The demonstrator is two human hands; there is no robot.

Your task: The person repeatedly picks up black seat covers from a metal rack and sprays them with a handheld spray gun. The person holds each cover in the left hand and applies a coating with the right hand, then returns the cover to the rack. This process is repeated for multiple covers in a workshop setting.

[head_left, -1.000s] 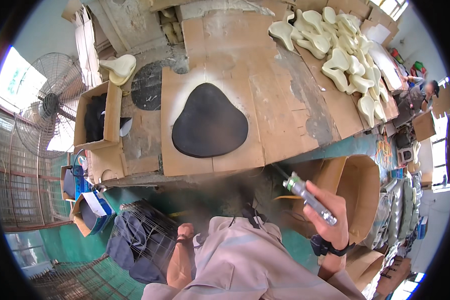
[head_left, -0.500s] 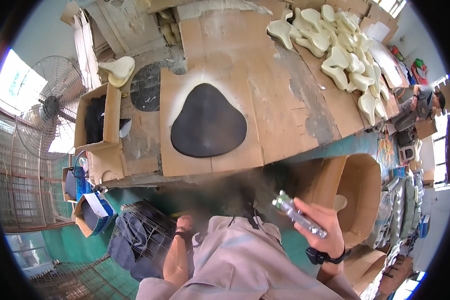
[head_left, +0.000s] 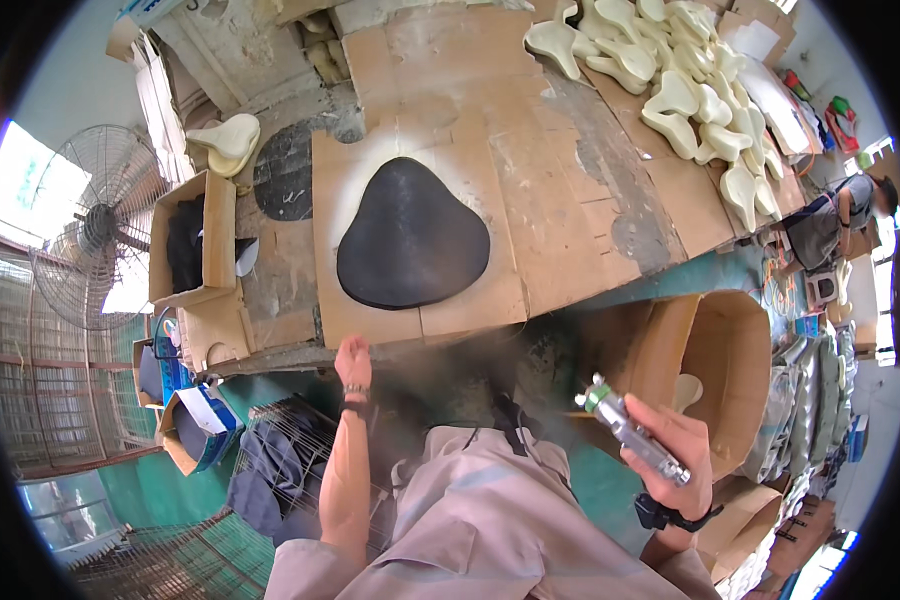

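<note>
In my right hand [head_left: 678, 446] is a small metal spray gun [head_left: 628, 428] with a green ring near its nozzle. It is held to the right of my lap, beside a tall cardboard box. My left hand [head_left: 352, 362], fingers curled in, is at the table's front edge, just below a flat black rounded-triangle piece [head_left: 413, 240]. That piece lies on a cardboard sheet [head_left: 370, 327], with pale spray residue around its upper edges. Neither hand touches it. Hazy mist blurs the space between the table edge and my lap.
Cream saddle-shaped foam pads [head_left: 670, 95] are heaped at the back right; two more pads [head_left: 230, 140] lie back left. An open box [head_left: 223, 235] holds black pieces. A large fan [head_left: 100, 225] stands left, a cardboard box [head_left: 740, 350] right. Another person [head_left: 842, 215] is far right.
My left hand has risen and moved forward to the table's front edge. My right hand, with the spray gun, has shifted slightly right. The black piece stays on its sheet.
</note>
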